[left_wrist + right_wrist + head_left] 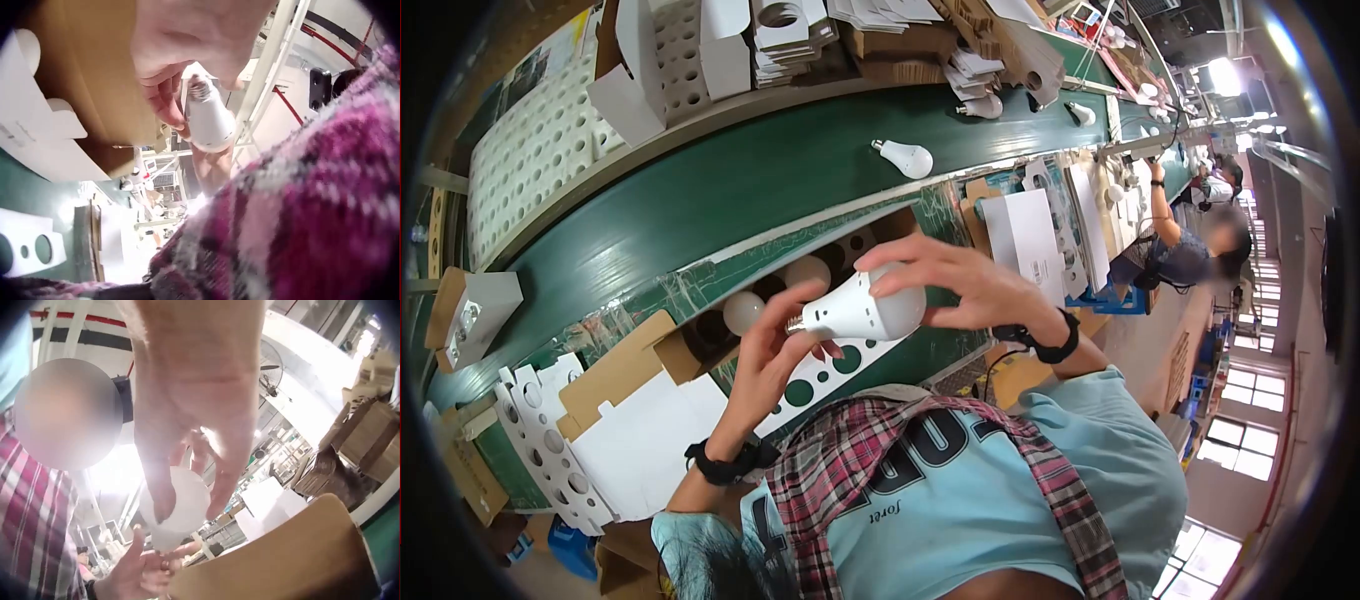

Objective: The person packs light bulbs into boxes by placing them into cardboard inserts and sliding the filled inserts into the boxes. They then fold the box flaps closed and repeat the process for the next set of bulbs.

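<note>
Right grip (975,285): fingers wrapped round the frosted dome of a white screw-in bulb (845,312)
Left grip (765,358): pinching its metal base, yep
Bulb: held up between them, by an open brown cardboard box (683,350), green counter (942,208)

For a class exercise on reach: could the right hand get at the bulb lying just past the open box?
Probably yes: the way looks free and the loose bulb lies close, though the right hand would first have to release the held bulb.
</note>
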A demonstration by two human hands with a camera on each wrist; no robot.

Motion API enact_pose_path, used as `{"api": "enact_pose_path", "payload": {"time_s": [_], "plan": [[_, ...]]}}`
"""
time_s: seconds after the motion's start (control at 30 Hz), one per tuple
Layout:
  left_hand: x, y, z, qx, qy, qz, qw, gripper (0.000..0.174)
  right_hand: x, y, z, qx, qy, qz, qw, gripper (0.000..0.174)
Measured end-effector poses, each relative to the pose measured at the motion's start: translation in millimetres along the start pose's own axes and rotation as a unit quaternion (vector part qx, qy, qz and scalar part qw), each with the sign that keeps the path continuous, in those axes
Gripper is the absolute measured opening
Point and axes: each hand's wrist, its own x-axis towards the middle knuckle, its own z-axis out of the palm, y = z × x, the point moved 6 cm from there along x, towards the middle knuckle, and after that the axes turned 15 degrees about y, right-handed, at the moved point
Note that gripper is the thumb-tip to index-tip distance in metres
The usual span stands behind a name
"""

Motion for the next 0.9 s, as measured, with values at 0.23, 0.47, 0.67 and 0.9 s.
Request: {"api": "enact_pose_path", "payload": {"time_s": [0.23,0.47,0.67,0.9], "plan": [[-4,-40,12,0.044,-0.036,-0.027,0.998,0.035,-51,10,18,-0.006,0.059,0.131,0.990,0.061],[13,-27,-28,0.504,0.055,0.278,0.816,0.048,-31,59,0,-0.243,0.129,0.228,0.934,0.060],[5,-66,-50,0.597,-0.002,0.312,0.739,0.030,-2,109,41,-0.439,0.033,0.180,0.880,0.032],[9,-79,-56,0.631,0.012,0.292,0.719,0.024,-16,167,69,-0.431,-0.011,0.132,0.892,0.030]]}}
